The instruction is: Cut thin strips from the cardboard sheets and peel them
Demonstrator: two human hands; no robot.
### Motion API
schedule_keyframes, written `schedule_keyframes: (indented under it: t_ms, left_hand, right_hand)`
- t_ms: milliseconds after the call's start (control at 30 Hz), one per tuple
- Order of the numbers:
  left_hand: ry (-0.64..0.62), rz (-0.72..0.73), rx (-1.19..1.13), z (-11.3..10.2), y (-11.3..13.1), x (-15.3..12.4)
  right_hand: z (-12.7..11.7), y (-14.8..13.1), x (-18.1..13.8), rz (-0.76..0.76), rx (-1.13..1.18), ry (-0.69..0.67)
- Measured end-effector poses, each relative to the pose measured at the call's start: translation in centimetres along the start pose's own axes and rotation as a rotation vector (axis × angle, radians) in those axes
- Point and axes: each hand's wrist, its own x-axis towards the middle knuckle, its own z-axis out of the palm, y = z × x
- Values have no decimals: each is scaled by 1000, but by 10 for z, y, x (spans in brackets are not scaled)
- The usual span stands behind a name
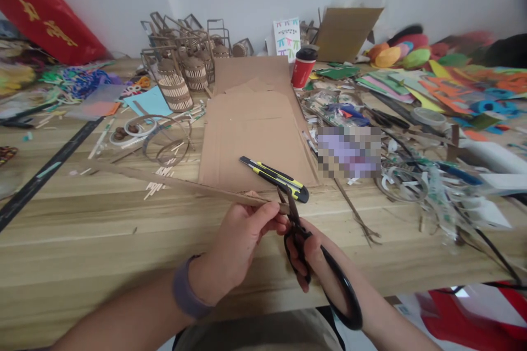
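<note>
My left hand [239, 241] pinches the near end of a long thin cardboard strip [164, 180] that runs off to the left over the wooden table [102, 230]. My right hand [317, 258] is closed through the handles of black scissors [304, 241], whose blades meet the strip's end right beside my left fingertips. A black and yellow utility knife [274, 177] lies just beyond the scissors, on the near edge of a flat cardboard sheet [255, 131].
A red paper cup [303, 67] stands behind the cardboard sheet. Woven cardboard lanterns [181, 74] cluster at the back left. Coloured paper scraps, tape and cut strips [411, 175] crowd the right side. A black ruler [41, 173] lies on the left.
</note>
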Motion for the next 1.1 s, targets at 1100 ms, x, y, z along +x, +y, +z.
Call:
schedule_keyframes:
  t_ms: [1100]
  left_hand:
    - [-114, 12, 319, 1, -2, 9]
  right_hand:
    - [-27, -19, -23, -137, -440, 45]
